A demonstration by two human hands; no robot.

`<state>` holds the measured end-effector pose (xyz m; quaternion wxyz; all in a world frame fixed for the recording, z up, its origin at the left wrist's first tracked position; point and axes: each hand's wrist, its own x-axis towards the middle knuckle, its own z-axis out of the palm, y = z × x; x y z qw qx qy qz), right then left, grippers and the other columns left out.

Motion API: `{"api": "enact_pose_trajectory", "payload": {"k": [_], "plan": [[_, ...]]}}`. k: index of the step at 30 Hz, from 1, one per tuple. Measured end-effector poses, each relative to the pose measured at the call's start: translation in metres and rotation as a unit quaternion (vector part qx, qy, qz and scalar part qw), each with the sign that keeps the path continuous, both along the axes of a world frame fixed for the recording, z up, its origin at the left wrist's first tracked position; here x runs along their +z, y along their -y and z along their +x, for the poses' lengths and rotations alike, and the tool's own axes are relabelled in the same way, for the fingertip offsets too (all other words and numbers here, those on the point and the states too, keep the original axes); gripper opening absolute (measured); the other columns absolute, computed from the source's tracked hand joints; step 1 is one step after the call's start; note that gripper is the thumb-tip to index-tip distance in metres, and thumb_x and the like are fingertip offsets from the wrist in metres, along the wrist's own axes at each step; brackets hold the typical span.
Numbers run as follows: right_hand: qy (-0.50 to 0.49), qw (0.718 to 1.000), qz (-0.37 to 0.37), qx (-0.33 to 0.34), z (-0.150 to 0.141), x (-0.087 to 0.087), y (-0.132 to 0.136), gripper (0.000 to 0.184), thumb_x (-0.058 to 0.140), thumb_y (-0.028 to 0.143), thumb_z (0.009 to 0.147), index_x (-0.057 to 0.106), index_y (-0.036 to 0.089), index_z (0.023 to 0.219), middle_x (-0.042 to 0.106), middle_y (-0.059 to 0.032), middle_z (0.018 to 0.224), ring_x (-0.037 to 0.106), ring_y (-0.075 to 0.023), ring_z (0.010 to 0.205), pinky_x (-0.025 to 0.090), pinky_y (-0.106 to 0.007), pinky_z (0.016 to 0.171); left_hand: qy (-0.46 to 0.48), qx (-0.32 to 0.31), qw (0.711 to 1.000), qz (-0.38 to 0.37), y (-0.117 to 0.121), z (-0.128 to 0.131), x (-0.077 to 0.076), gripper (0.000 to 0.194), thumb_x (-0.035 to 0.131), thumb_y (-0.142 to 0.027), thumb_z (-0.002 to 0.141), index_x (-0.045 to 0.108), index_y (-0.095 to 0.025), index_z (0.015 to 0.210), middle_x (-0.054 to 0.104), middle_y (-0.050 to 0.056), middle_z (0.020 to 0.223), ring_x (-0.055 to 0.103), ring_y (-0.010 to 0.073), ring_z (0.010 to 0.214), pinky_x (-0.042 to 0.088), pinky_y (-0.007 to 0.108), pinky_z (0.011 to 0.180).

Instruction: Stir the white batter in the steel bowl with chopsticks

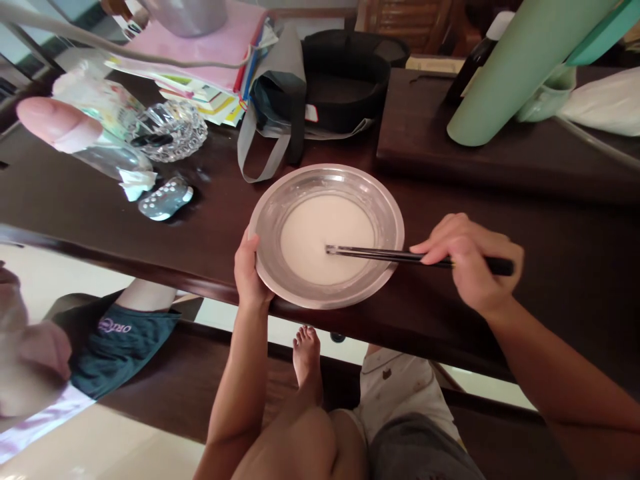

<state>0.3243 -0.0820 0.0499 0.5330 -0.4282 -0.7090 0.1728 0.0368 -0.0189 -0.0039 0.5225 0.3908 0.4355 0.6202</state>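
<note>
Clasping a bowl (269,230), left hand (250,272) has fingers hidden underneath; right hand (470,260) grips chopsticks (380,254)

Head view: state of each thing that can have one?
Round silver metal bowl: upright, partly filled with white liquid
Long black chopsticks: held together, tips at the liquid
Bare left hand: gripping bowl rim
Bare right hand: closed around chopsticks
Clear faceted glass dish: holding black object
Dark bottle: capped
</note>
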Motion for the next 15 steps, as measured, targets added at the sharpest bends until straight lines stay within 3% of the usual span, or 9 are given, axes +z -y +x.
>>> {"api": "enact_pose_trajectory", "payload": {"k": [3,7,9,12,15], "plan": [[0.041,0.999,0.009,0.024,-0.0012,-0.0018,-0.0013,0.021,0.058,0.020,0.093,0.073,0.026,0.081,0.079,-0.0014,0.085,0.069,-0.0211,0.074,0.046,-0.042,0.071,-0.006,0.010,1.000,-0.005,-0.0004,-0.0003,-0.0008,0.038,0.061,-0.044,0.084,0.073,-0.023,0.113,0.072,0.006,0.123,0.063,0.0288,0.121,0.051,0.035,0.101],[-0.046,0.997,0.042,-0.049,-0.0008,-0.0038,-0.0015,0.035,0.051,0.023,0.096,0.071,0.029,0.068,0.074,-0.0007,0.069,0.063,-0.0198,0.059,0.043,-0.043,0.063,-0.008,0.005,1.000,-0.009,-0.0002,-0.0005,-0.0009,0.040,0.060,-0.044,0.085,0.073,-0.023,0.116,0.073,0.006,0.119,0.063,0.0287,0.121,0.052,0.036,0.100],[-0.046,0.998,0.032,-0.012,-0.0011,-0.0037,-0.0013,0.034,0.051,0.021,0.096,0.071,0.028,0.070,0.075,-0.0006,0.070,0.063,-0.0194,0.059,0.043,-0.043,0.063,-0.005,0.001,1.000,-0.009,0.0000,-0.0005,-0.0005,0.040,0.060,-0.044,0.085,0.073,-0.023,0.116,0.074,0.007,0.119,0.063,0.0290,0.120,0.052,0.036,0.099],[0.036,0.998,0.009,0.041,-0.0013,-0.0030,-0.0019,0.022,0.057,0.020,0.093,0.074,0.026,0.081,0.079,-0.0007,0.085,0.069,-0.0208,0.073,0.046,-0.043,0.070,-0.010,0.005,1.000,-0.009,-0.0002,-0.0004,0.0000,0.040,0.061,-0.045,0.083,0.073,-0.024,0.116,0.072,0.006,0.122,0.063,0.0290,0.121,0.052,0.035,0.099],[0.006,0.999,0.028,-0.028,0.0001,-0.0029,-0.0024,0.028,0.054,0.022,0.095,0.073,0.028,0.076,0.077,-0.0004,0.078,0.067,-0.0204,0.069,0.045,-0.042,0.068,-0.019,0.007,1.000,-0.011,-0.0003,-0.0005,-0.0003,0.041,0.061,-0.046,0.083,0.073,-0.024,0.116,0.072,0.006,0.123,0.063,0.0293,0.121,0.052,0.035,0.099]]}}
